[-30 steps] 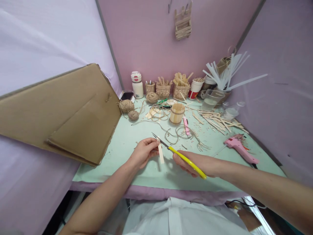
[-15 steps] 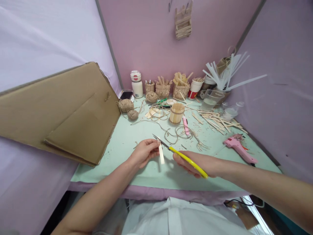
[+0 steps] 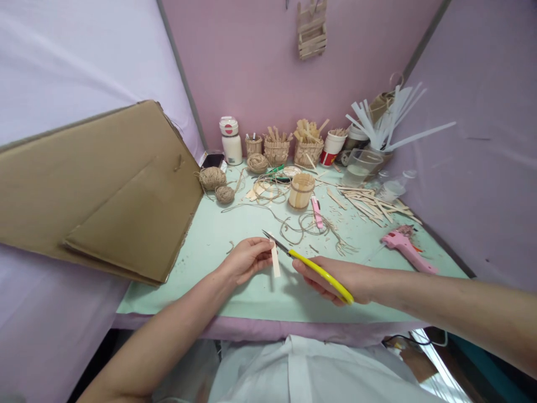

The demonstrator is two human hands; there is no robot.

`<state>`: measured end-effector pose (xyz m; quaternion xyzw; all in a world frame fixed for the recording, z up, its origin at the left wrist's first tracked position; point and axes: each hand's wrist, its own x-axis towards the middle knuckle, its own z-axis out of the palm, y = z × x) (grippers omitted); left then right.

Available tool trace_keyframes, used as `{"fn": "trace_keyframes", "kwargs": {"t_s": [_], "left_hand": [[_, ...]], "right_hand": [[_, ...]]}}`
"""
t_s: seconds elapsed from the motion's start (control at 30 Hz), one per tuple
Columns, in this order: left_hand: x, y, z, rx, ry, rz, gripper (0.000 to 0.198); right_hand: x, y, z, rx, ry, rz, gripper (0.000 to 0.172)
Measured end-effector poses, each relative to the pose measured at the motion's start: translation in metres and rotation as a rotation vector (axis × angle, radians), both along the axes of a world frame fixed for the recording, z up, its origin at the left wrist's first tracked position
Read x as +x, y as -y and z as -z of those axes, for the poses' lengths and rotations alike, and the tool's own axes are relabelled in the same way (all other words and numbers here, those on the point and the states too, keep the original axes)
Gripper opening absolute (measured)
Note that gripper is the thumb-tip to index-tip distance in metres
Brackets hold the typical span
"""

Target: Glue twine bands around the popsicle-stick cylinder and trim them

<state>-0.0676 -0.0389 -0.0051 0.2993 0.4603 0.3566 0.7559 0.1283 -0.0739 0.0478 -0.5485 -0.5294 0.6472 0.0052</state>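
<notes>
Between the thumb and fingers of my left hand (image 3: 251, 258) is a flat pale wooden stick (image 3: 275, 262), its lower end pointing toward me above the table. My right hand (image 3: 331, 278) is closed around yellow-handled scissors (image 3: 321, 272). Their dark blades cross the stick near its upper end, close to my left fingertips; whether they are cutting into it I cannot tell. Beyond my hands stands a small round wooden cup (image 3: 301, 191), with twine (image 3: 302, 226) lying loosely in front of it.
A pink glue gun (image 3: 405, 246) lies at the right, near a pile of thin wooden sticks (image 3: 373, 202). A pink cutter (image 3: 316, 212) is beside the cup. Twine balls (image 3: 212, 178) sit back left, next to a large cardboard panel (image 3: 138, 196). Stick-filled baskets (image 3: 308, 152) line the wall.
The whole view has shifted slightly. My hands, the stick and the scissors keep nearly the same positions relative to one another.
</notes>
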Motion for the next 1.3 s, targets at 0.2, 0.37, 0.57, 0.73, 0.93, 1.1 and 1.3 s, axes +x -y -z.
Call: {"fn": "trace_keyframes", "kwargs": {"t_s": [0.2, 0.37, 0.57, 0.73, 0.93, 1.1, 1.3], "left_hand": [[-0.003, -0.002, -0.001, -0.019, -0.001, 0.018, 0.006], [-0.006, -0.005, -0.002, -0.033, -0.015, 0.039, 0.007], [-0.011, 0.000, -0.002, -0.024, -0.012, 0.045, 0.010], [-0.035, 0.008, -0.008, 0.002, -0.041, 0.033, 0.015], [-0.053, 0.005, -0.014, 0.059, -0.075, -0.066, 0.014], [-0.045, 0.003, -0.012, 0.100, -0.048, -0.082, 0.016], [-0.034, 0.010, -0.006, 0.101, 0.047, -0.129, 0.022]], "right_hand": [[0.000, -0.006, 0.000, -0.074, 0.061, 0.013, 0.060], [0.001, -0.009, 0.006, -0.134, -0.051, 0.031, 0.057], [0.002, -0.008, 0.002, -0.099, -0.014, 0.040, 0.056], [0.015, -0.001, -0.012, -0.007, -0.038, 0.056, 0.060], [0.035, 0.007, -0.012, 0.068, -0.168, 0.087, 0.055], [0.043, 0.014, -0.009, 0.421, -0.071, 0.116, 0.035], [0.050, 0.023, -0.011, 0.693, 0.100, 0.283, 0.022]]}}
